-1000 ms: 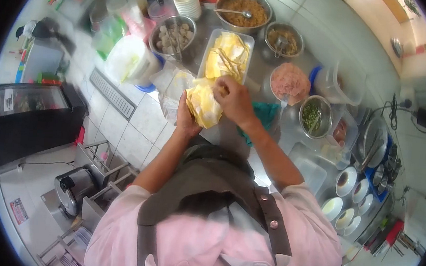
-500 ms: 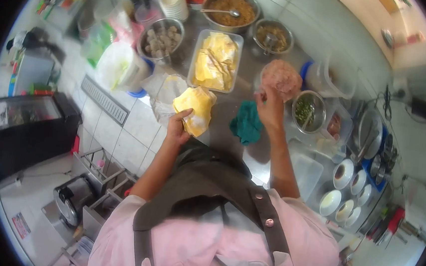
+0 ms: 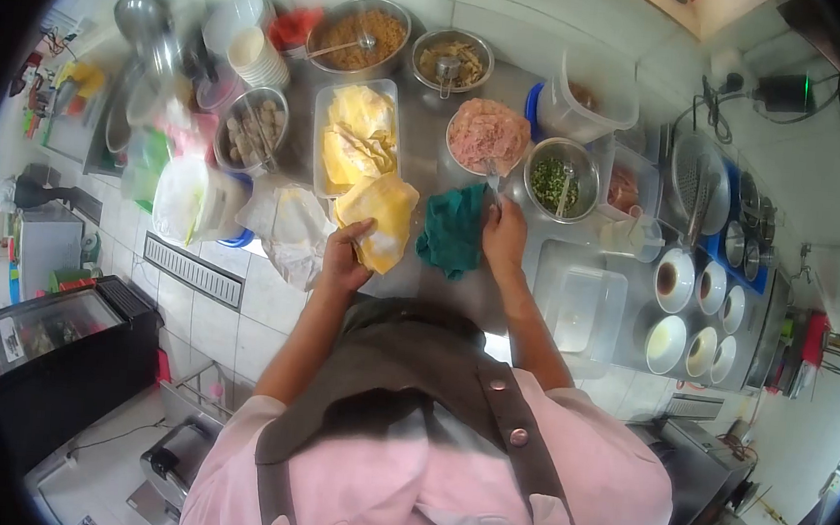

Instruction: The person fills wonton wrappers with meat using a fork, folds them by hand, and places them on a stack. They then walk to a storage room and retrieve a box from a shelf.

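Yellow sheets (image 3: 385, 210) are gripped by the left hand (image 3: 346, 253) near the tub (image 3: 400, 128), a utensil (image 3: 492, 182) by the right hand (image 3: 505, 234); pink mince (image 3: 488, 130) could be dropped on the green cloth (image 3: 450, 233) if overloaded.

A single head-worn fisheye camera looks forward and steeply down from close above the wearer's apron (image 3: 331, 384), taking in the surface (image 3: 424, 149) ahead and the tiled wall (image 3: 518, 19) beyond.

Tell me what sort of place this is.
Likely a restaurant or other commercial kitchen: a metal counter holds bowls of what look like mince and chopped greens, and six small white dishes stand ready in two rows.
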`<move>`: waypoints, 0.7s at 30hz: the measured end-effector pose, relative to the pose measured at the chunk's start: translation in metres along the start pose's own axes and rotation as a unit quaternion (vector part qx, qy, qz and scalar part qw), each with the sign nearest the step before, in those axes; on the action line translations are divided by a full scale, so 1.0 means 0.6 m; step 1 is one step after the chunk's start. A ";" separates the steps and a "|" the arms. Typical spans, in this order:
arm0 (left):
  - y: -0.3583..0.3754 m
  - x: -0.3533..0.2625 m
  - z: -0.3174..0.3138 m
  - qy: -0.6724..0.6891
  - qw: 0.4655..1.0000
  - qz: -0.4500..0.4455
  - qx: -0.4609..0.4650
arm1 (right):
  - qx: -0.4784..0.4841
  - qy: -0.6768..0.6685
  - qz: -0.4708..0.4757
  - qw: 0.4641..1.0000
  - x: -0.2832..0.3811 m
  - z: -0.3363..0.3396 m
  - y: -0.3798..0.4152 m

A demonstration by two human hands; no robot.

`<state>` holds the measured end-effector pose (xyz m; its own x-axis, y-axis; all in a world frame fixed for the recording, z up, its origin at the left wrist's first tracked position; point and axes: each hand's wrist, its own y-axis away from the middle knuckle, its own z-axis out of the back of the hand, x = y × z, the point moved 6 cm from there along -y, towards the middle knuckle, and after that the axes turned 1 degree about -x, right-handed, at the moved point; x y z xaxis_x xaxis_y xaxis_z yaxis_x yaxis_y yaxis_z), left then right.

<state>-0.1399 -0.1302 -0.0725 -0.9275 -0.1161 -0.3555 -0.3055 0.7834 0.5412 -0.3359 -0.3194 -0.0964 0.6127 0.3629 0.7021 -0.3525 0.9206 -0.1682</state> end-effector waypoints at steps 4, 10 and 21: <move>0.007 -0.004 0.025 -0.008 1.000 -0.002 -0.021 | 0.026 0.028 -0.039 0.999 0.011 0.050 0.011; 0.014 -0.005 0.034 -0.004 0.999 -0.005 -0.034 | 0.038 -0.047 -0.060 0.996 0.032 0.088 -0.012; 0.012 0.000 0.033 -0.014 0.999 -0.011 -0.037 | 0.074 -0.095 -0.063 0.991 0.021 0.054 -0.053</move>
<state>-0.1380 -0.1127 -0.0838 -0.9141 -0.1148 -0.3890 -0.3420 0.7337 0.5871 -0.3399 -0.3486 -0.0597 0.5191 0.1998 0.8310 -0.3896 0.9207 0.0221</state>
